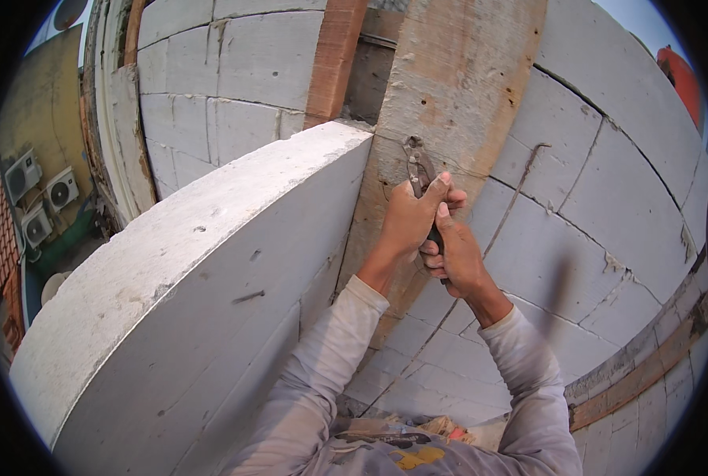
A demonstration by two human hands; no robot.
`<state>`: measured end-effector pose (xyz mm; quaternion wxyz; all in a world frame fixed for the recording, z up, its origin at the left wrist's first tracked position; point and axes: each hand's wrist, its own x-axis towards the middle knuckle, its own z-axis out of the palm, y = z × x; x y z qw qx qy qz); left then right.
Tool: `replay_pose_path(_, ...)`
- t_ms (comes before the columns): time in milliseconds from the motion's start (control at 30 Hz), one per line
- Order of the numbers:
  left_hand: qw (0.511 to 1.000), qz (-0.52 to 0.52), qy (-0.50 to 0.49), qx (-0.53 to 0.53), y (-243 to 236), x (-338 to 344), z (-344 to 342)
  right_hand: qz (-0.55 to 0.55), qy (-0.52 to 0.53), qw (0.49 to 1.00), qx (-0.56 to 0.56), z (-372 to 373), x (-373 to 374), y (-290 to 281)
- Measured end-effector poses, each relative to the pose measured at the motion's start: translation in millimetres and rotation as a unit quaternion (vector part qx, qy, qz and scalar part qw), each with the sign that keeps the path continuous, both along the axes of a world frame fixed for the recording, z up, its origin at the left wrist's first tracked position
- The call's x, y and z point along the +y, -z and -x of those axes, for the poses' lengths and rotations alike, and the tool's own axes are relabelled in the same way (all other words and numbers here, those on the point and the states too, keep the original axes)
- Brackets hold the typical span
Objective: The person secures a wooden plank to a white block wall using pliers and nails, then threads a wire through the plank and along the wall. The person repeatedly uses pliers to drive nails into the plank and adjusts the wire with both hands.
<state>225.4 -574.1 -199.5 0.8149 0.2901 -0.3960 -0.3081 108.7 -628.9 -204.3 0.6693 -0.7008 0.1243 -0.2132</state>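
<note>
Head view: pincers (419, 165) are gripped by both the left hand (408, 220) and right hand (452, 252), fingers closed around the handles, jaws set against the concrete column (449, 87). Whatever is being pulled appears not yet drawn out.

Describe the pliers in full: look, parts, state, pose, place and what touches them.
The pliers are dark, worn metal, apparently rust-stained. Only the head and the pivot area show; the handles are hidden inside the grip. They stand nearly upright, nose up, with the tip against the rough concrete column between the grey block walls. Whether the tip grips anything cannot be told. The left hand wraps the handles from the left, and the right hand clasps them just below.
</note>
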Motion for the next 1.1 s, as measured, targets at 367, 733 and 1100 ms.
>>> replay_pose_path(367,0.998,-0.033,-0.007,-0.052,-5.7,12.5,-9.2,-0.098,0.038,0.991,-0.082,-21.9,20.2,19.2)
replay_pose_path(733,0.982,-0.103,-0.081,-0.134,-10.0,26.0,-21.9,-0.142,0.006,0.974,-0.175,-55.9,23.6,51.1)
replay_pose_path(1100,0.965,-0.105,-0.179,-0.159,-3.9,17.4,-25.8,-0.191,-0.032,0.962,-0.193,-70.6,17.8,65.4)
